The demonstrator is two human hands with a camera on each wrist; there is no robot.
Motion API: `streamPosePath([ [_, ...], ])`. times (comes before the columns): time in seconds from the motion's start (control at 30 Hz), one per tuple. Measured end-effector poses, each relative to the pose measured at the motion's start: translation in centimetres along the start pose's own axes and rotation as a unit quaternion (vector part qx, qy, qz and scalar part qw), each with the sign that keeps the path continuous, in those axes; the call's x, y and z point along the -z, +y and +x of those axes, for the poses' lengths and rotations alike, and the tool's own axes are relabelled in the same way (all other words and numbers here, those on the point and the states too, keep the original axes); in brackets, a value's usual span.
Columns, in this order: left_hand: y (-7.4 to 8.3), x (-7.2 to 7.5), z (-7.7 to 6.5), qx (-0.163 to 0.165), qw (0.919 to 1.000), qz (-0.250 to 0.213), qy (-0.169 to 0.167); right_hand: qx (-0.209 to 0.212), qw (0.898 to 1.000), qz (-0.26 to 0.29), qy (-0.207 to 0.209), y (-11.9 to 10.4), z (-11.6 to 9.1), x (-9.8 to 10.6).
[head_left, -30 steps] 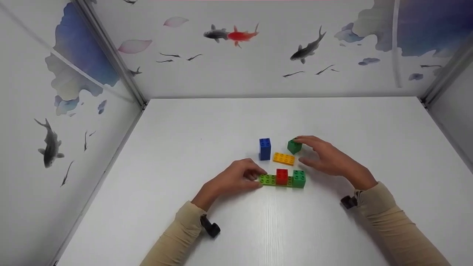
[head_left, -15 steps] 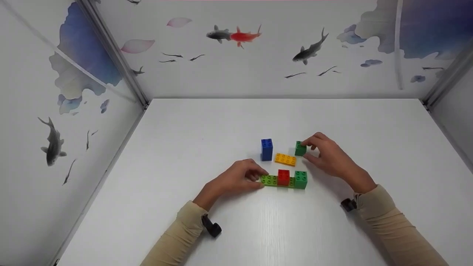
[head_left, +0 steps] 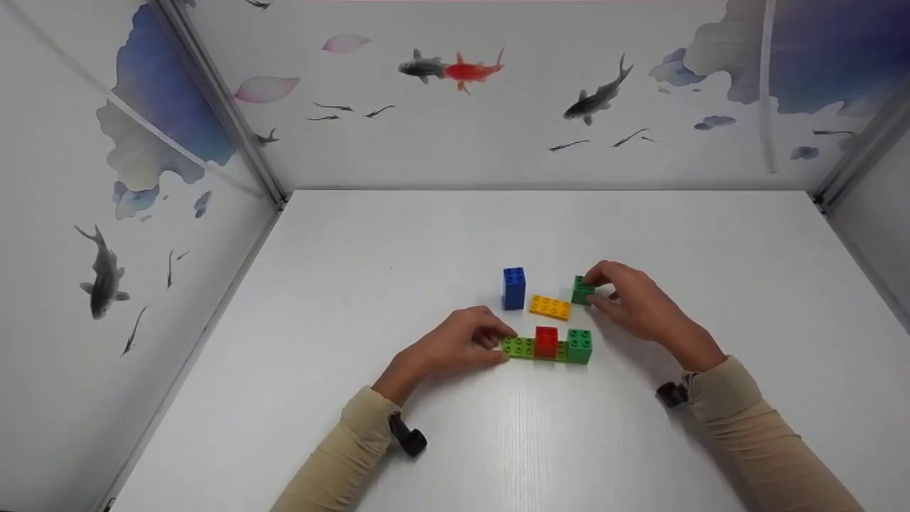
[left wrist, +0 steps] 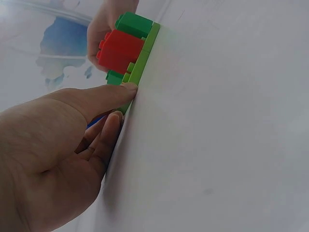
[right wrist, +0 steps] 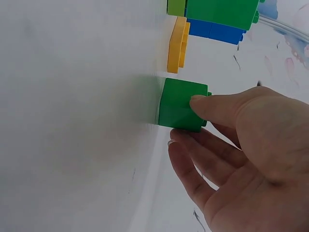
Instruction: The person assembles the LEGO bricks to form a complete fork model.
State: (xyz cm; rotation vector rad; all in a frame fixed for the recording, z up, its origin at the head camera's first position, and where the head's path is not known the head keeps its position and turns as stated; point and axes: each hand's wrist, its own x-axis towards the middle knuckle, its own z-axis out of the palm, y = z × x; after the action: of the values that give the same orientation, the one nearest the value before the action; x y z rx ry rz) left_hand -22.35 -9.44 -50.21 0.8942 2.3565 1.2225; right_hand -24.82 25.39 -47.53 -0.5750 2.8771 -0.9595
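Note:
My left hand [head_left: 458,340] pinches the left end of a long light-green toy brick plate [head_left: 519,347] between thumb and fingers. A red brick [head_left: 546,342] sits on the plate right of its middle, and a green brick [head_left: 579,346] stands on its right end. Farther back, my right hand [head_left: 633,302] grips a loose green brick [right wrist: 183,104], thumb on one face and fingers on another. That brick stands on the table, studs upward. In the left wrist view, the left thumb [left wrist: 113,99] lies along the plate's edge.
A flat yellow-orange brick [head_left: 549,307] lies between the plate and the back bricks. Left of it stands a tall blue brick block [head_left: 514,289]. The white table [head_left: 426,235] meets walls printed with fish at its back and left.
My right hand has closed on the loose green brick, which has turned and shifted slightly right and toward me. The left hand keeps its hold on the plate.

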Motion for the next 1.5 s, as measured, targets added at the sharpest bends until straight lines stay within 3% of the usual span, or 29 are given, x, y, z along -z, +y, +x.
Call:
streamPosePath([
  [0.2,-0.2,-0.1,0.2,-0.005,1.0000,-0.002,-0.002,0.031,0.998,0.003,0.047,-0.7,-0.3,0.1],
  [0.37,-0.3,-0.2,0.2,-0.007,1.0000,0.006,-0.001,0.085,0.990,0.012,0.116,-2.4,-0.7,0.4],
  [0.5,-0.4,-0.1,0.1,-0.005,0.9999,0.013,-0.001,0.118,0.983,0.024,0.135,-4.2,-0.9,0.3],
  [0.8,-0.4,0.2,0.1,-0.013,0.9998,0.016,-0.002,0.166,0.979,0.048,0.106,-7.6,-2.0,-0.6],
  [0.93,-0.4,0.2,0.0,-0.018,0.9996,0.022,0.002,0.166,0.982,0.047,0.081,-8.5,-2.4,-1.3],
  [1.23,-0.6,0.2,0.1,-0.030,0.9991,0.029,0.004,0.220,0.973,0.062,0.037,-9.0,-2.4,-3.4],
  [1.5,-0.5,0.1,0.2,-0.040,0.9989,0.024,0.007,0.219,0.975,0.000,0.018,-8.7,-2.6,-5.1],
])
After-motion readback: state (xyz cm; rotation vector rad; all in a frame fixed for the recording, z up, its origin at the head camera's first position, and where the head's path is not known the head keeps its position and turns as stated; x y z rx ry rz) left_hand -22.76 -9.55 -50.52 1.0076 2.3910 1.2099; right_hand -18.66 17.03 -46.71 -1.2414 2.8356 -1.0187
